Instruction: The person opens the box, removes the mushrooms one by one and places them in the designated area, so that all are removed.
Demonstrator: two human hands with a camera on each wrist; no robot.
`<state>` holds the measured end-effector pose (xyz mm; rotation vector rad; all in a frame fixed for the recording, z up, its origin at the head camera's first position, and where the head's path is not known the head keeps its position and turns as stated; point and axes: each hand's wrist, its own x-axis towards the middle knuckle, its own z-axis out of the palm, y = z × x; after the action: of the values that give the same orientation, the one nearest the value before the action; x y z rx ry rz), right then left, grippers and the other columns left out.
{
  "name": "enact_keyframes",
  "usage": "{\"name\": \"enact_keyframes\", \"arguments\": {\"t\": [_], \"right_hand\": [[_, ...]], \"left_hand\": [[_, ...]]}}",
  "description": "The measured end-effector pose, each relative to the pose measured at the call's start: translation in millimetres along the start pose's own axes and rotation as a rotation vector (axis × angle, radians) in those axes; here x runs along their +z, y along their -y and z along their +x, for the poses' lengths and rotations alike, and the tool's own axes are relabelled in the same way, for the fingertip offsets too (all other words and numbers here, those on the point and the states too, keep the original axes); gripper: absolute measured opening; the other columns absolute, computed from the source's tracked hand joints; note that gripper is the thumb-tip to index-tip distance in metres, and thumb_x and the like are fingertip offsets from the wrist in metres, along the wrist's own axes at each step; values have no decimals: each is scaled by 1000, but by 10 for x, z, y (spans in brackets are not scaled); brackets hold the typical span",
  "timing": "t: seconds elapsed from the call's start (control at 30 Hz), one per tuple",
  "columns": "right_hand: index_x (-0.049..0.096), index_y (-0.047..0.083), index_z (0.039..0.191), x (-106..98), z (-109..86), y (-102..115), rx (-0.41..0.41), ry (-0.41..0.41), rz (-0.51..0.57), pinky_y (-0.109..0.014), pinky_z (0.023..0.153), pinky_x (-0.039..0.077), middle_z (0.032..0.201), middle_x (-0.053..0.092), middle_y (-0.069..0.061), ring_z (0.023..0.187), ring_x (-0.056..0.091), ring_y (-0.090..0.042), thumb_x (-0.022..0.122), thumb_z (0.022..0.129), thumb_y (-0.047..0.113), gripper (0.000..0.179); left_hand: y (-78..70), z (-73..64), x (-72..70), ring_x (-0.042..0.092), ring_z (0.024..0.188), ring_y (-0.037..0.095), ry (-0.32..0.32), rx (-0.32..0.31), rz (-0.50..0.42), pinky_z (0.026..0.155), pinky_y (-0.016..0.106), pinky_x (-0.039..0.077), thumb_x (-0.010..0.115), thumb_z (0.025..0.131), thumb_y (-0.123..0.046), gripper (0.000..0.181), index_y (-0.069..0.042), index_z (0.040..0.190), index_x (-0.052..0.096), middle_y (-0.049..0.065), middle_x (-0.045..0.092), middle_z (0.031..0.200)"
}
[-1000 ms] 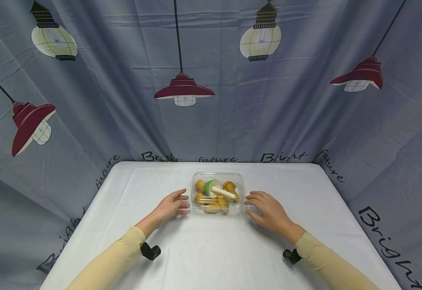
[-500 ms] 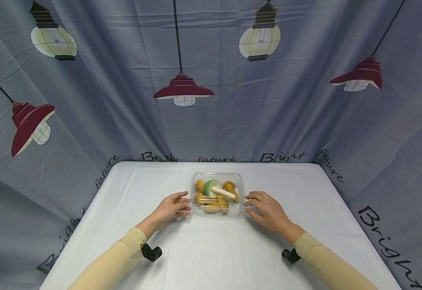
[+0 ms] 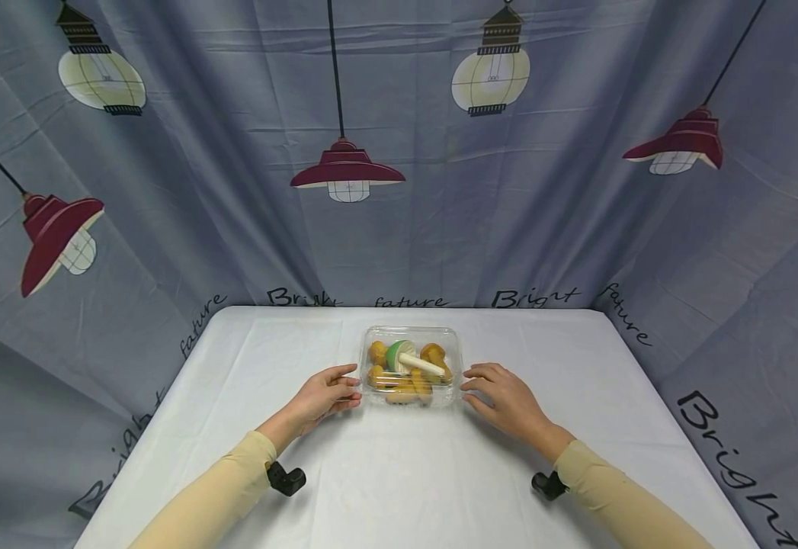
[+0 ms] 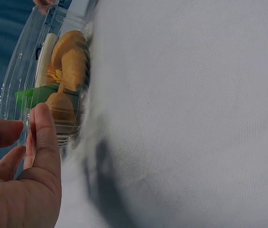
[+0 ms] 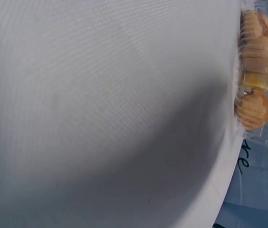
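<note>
A clear plastic clamshell box (image 3: 446, 396) sits toward the back of the table. Through its lid I see a mushroom-shaped piece (image 3: 398, 357) with a green cap and white stem, lying over several orange-brown rounded pieces (image 3: 434, 352). My left hand (image 3: 318, 399) is at the box's left side, fingers loosely extended; in the left wrist view its fingertips (image 4: 42, 111) overlap the near end of the box. On the opposite side, my right hand (image 3: 506, 398) has gently bent, relaxed fingers close to the box wall. The right wrist view catches only a sliver of that hand.
A white cloth covers the table (image 3: 399, 473). Behind and around it hangs a grey-blue curtain (image 3: 412, 244) printed with lamps and lettering. A black wrist camera (image 3: 286, 479) sits on the left wrist, another (image 3: 548, 486) on the right.
The left hand has shifted slightly right, toward the box, and its fingers sit a little lower. The right hand and the box hold nearly the same place.
</note>
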<state>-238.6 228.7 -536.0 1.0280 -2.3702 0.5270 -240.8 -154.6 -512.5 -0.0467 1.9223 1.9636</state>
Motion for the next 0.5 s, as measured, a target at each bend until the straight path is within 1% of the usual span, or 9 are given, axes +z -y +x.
{"name": "enact_keyframes", "arguments": {"t": [0.07,0.23,0.37,0.5], "right_hand": [[78,18,104,1,-5,-1,-4,2,-4,-44,91,59,119,70,-4,114,63,-24,85,85,19,20],[78,17,104,16,-14,-5,-22,-10,-5,-43,87,61,118,70,-5,111,64,-24,86,84,15,21],[77,17,102,35,-9,0,-19,-23,-1,-41,84,62,117,71,-6,109,66,-23,86,83,12,21],[77,15,102,34,13,30,-1,-21,16,-40,84,62,117,71,-5,109,66,-23,83,86,11,17]], "left_hand": [[-4,-2,0,65,112,36,3,-2,-5,94,42,60,61,99,2,60,-2,155,40,25,55,135],[5,-1,-4,66,111,35,7,-1,-13,96,43,59,63,98,2,61,-2,155,40,26,55,134],[32,17,-5,68,105,31,4,6,-18,94,42,60,64,98,3,62,-2,155,40,27,56,131],[52,30,4,69,100,28,0,5,-25,92,41,61,64,97,4,63,-3,155,40,27,57,126]]}}
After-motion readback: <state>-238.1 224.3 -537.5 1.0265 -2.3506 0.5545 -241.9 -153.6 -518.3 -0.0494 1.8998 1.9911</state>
